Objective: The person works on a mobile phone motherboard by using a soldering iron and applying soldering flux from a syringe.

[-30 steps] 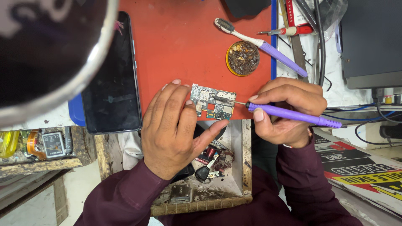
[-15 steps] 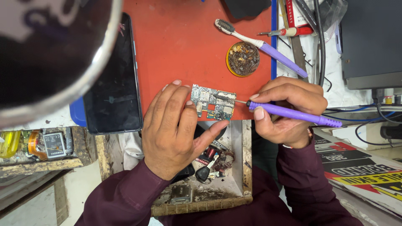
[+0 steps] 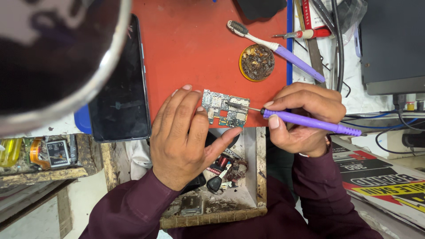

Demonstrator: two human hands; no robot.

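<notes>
A dark phone (image 3: pixel 119 88) lay face up at the left edge of the red mat (image 3: pixel 190 48). My left hand (image 3: pixel 183 135) pinned the small circuit board (image 3: pixel 226 108) at the mat's near edge, fingers pressed on its left end, thumb beneath. My right hand (image 3: pixel 303 115) gripped the purple screwdriver (image 3: pixel 305 121), tip touching the board. Beyond sat a round tin (image 3: pixel 256 62) and a toothbrush (image 3: pixel 274 44).

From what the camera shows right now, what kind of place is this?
Most likely a phone repair bench. The left hand steadies a small circuit board on a red mat, the right hand holds a purple tool to it, and a dark phone lies beside them.
</notes>
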